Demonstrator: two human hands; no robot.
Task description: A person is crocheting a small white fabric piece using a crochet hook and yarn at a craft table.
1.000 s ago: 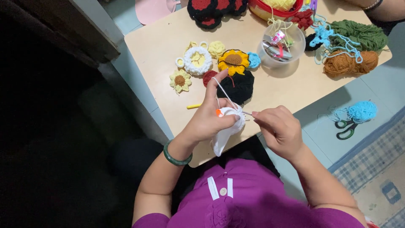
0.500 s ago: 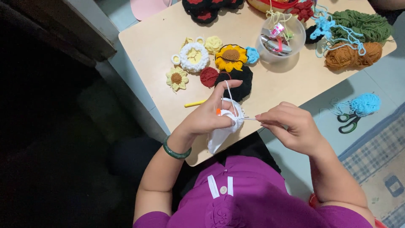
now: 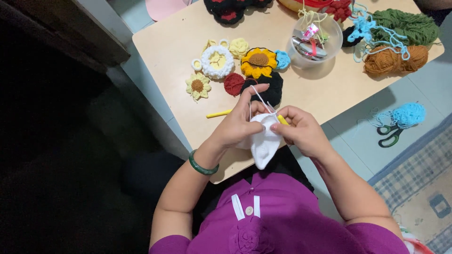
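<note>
At the table's [image 3: 179, 56] near edge, your left hand [image 3: 235, 124] is gripping the white crochet piece [image 3: 263, 143]; your right hand [image 3: 303, 131] is pinching it too—keep the yarn [image 3: 258, 94] taut.

no labelled packages, signs or screens showed on the table [image 3: 169, 51] or the floor; the nearest thing to a package was a clear round plastic tub [image 3: 316, 38] near the table's far right, holding what looked like small pink and yellow bits, hard to make out
</note>
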